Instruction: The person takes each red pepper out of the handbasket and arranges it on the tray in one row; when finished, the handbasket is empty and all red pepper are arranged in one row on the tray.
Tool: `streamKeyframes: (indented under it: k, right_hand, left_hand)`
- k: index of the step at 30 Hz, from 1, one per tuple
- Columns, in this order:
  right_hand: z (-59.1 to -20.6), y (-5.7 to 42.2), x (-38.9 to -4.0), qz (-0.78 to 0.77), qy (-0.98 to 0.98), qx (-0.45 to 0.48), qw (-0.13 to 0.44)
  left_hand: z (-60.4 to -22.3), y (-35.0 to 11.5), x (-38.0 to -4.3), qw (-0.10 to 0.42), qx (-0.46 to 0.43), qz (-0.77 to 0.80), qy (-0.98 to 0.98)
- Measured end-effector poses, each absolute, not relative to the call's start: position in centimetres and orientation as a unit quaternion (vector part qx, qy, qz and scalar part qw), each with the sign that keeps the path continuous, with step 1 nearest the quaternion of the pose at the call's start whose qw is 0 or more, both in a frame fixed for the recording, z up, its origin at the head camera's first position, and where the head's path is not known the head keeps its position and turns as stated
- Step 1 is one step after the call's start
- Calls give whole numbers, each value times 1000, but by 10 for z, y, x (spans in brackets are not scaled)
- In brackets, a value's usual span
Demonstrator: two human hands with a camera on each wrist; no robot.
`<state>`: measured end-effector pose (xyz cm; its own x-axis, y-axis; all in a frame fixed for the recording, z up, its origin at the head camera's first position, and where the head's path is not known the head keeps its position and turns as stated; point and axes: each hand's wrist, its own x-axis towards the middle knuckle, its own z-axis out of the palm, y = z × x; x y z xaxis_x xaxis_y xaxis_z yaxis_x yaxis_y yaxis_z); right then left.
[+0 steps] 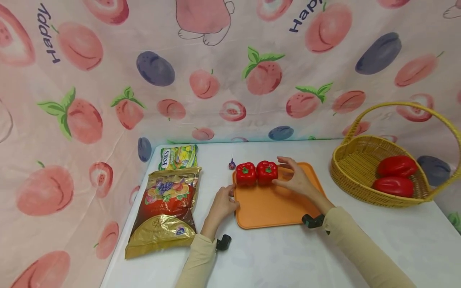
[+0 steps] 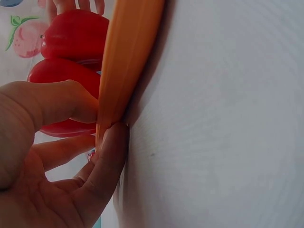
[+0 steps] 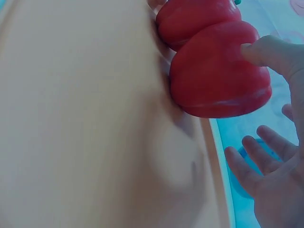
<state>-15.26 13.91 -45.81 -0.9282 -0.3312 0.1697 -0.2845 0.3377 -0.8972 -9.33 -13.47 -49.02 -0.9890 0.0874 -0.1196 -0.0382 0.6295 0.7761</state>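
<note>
Two red bell peppers (image 1: 246, 173) with green stems stand side by side along the far left edge of an orange tray (image 1: 277, 206). My left hand (image 1: 224, 203) grips the tray's left rim. In the left wrist view, its thumb (image 2: 71, 102) lies over the rim and a fingertip (image 2: 116, 137) is at the outer side. My right hand (image 1: 297, 181) is beside the right-hand bell pepper (image 1: 267, 173), fingers spread. The right wrist view has its thumb (image 3: 266, 51) against that pepper's side, while the other fingers (image 3: 251, 166) extend past the tray's edge.
At right stands a yellow wicker basket (image 1: 351, 188) with a tall handle, holding two more red peppers (image 1: 394, 187). A large gold-and-red candy bag (image 1: 163, 210) and a smaller Fox's candy bag (image 1: 179, 157) lie at left. A small wrapped lollipop (image 1: 232, 164) lies behind the tray.
</note>
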Motion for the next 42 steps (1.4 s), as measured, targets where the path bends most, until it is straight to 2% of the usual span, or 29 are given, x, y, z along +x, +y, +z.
streamKeyframes:
  k: [7, 28, 31, 38, 42]
  right_hand:
    - [-473, 153, -162, -532, 826, -185, 4]
    - [-464, 188, -165, -514, 838, -181, -24]
    - [-460, 192, -165, -514, 838, -182, -36]
    - [-417, 196, -152, -494, 847, -190, -44]
    - [-426, 213, -163, -490, 850, -185, -61]
  left_hand:
    - [-492, -135, -94, 65, 27, 429, 901]
    - [-490, -135, -93, 65, 25, 434, 898]
    - [-490, -135, -93, 62, 29, 433, 899]
    - [-490, -135, -94, 60, 29, 426, 902]
    - [-490, -135, -93, 68, 23, 428, 901]
